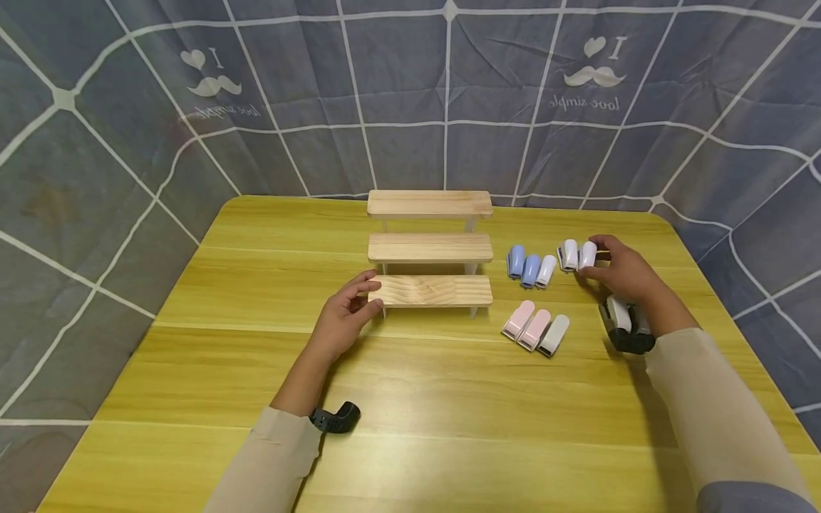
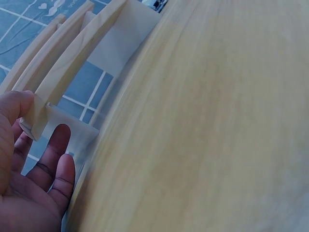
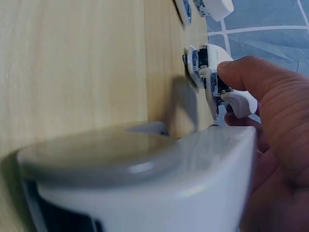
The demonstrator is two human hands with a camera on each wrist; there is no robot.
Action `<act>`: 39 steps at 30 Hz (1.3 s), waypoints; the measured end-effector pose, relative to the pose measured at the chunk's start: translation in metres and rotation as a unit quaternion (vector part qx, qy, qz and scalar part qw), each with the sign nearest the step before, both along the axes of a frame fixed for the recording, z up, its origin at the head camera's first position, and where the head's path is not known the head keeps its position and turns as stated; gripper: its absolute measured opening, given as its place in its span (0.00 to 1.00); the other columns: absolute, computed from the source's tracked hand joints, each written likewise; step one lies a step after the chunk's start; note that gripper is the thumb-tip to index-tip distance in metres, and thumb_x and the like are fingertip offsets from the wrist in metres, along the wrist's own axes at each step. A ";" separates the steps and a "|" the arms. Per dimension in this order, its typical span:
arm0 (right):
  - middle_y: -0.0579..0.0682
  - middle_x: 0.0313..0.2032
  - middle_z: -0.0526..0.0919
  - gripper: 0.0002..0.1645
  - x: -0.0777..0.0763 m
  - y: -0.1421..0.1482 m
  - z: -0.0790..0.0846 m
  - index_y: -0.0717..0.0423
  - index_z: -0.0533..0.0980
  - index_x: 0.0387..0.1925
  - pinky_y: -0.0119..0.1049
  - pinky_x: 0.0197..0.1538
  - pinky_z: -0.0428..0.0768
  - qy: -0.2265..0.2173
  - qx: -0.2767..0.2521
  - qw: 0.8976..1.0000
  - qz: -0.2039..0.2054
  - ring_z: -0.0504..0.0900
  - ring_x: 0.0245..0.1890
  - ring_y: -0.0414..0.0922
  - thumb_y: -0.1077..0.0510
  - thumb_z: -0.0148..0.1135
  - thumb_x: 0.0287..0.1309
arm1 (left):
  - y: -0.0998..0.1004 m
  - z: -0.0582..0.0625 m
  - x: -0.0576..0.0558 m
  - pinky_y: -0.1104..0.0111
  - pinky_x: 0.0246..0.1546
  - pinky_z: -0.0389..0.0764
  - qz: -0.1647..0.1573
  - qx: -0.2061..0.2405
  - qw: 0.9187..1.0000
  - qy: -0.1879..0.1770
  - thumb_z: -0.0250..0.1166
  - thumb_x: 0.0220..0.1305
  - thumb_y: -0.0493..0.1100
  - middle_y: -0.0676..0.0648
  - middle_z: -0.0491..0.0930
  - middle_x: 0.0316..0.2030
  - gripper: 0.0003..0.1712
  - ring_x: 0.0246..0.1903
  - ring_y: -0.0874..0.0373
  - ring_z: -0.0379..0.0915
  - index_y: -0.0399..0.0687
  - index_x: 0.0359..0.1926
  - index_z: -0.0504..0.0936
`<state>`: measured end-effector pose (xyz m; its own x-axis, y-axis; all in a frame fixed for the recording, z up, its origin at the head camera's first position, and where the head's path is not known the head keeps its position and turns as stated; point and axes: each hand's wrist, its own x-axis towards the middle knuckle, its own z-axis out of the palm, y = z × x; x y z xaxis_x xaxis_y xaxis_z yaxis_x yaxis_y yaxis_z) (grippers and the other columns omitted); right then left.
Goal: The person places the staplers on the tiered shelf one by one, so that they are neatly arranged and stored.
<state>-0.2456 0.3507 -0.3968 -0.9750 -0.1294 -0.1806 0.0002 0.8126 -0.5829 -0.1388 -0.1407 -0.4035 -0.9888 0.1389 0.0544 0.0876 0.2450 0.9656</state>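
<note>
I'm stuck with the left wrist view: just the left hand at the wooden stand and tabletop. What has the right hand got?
Observer: The right hand pinches a small white piece.

Operator: Anything between that and what my hand is touching?

Observer: Two blue pieces and a paler piece sit side by side between that hand and the wooden stand.

Operator: And nearer the person?

Observer: Two pink pieces and a pale grey piece, in a slanted row.

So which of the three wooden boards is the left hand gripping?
The front, lowest board; the left hand pinches its left end. The other boards stand higher behind.
</note>
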 end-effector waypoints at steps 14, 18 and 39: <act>0.71 0.69 0.60 0.49 0.009 -0.004 0.008 0.64 0.48 0.76 0.64 0.63 0.63 0.032 -0.036 0.999 -0.005 0.59 0.68 0.68 0.51 0.63 0.67 | 0.000 0.004 0.002 0.63 0.56 0.70 -0.005 0.001 1.000 -0.005 0.62 0.70 0.36 0.45 0.65 0.71 0.19 0.66 0.49 0.64 0.33 0.59 0.76; 0.72 0.69 0.60 0.47 0.012 -0.006 0.006 0.67 0.49 0.75 0.64 0.61 0.65 0.045 -0.047 0.998 0.007 0.60 0.68 0.69 0.55 0.63 0.67 | 0.000 0.004 0.002 0.61 0.56 0.69 -0.004 0.001 1.000 -0.009 0.63 0.70 0.36 0.45 0.65 0.71 0.19 0.65 0.49 0.65 0.33 0.59 0.77; 0.69 0.70 0.60 0.45 0.028 -0.026 0.018 0.65 0.50 0.76 0.61 0.58 0.70 0.080 -0.063 0.994 0.024 0.62 0.67 0.68 0.60 0.62 0.67 | 0.000 0.006 0.002 0.70 0.51 0.71 -0.004 -0.006 1.000 -0.003 0.62 0.70 0.36 0.45 0.65 0.71 0.19 0.62 0.49 0.68 0.33 0.59 0.77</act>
